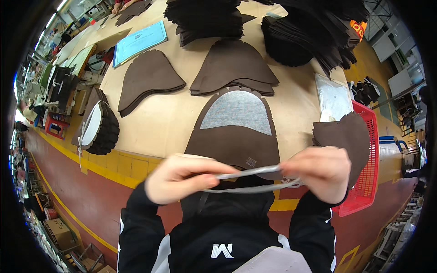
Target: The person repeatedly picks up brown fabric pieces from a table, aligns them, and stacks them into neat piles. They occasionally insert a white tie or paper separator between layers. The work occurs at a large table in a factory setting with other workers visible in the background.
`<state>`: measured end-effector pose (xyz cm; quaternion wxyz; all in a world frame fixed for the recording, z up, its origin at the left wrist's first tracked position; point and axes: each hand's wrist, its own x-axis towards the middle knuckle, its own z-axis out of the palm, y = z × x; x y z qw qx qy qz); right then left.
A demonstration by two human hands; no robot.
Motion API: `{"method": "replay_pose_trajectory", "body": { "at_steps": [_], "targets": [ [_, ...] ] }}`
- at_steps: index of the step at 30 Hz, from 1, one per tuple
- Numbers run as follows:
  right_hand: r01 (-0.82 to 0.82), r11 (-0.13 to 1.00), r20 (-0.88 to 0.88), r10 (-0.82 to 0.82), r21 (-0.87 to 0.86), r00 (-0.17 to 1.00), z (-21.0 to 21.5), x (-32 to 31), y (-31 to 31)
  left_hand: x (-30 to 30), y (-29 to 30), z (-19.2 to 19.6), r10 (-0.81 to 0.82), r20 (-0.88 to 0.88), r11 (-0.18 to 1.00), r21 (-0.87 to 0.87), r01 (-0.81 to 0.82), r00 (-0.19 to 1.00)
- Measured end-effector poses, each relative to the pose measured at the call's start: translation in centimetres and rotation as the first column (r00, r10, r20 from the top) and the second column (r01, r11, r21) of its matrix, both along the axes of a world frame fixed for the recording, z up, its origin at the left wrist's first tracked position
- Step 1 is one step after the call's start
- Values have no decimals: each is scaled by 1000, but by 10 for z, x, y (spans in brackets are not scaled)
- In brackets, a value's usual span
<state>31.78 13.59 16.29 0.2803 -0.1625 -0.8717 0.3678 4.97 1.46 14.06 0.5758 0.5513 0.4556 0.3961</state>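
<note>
- The grey strip (257, 172) runs side to side on the wearer's side of the patched panel (232, 140), across that panel's long axis, which points away from the body; neither hand is clearly nearer the panel.
- The left hand (184, 179) and right hand (321, 170) each pinch the strip at the fingertips — 1 length fairly straight between them, 1 sagging below; whether it touches the panel, I cannot tell.
- Counted around the patched panel: 1 brown stack (234, 63) directly beyond, 1 curved stack (152, 79) beyond and left, 1 tied bundle (101, 134) left, 1 blue booklet (141, 43) far left, at least 2 tall dark piles (205, 20) farthest beyond, 1 red basket (364, 186) right.
</note>
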Motion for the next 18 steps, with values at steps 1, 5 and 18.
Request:
{"method": "replay_pose_trajectory", "body": {
  "at_steps": [1,5,18],
  "targets": [
    [225,973,28,-226,45,974,-3,10,3,-16,-5,7,32,-85,998,50,-28,996],
    [562,827,146,-554,-18,820,-44,39,30,-77,8,-18,255,-541,951,291,-105,801],
    [428,381,298,-356,-820,886,-189,29,38,-73,21,-192,459,-180,809,-319,-493,870]
  ]
}}
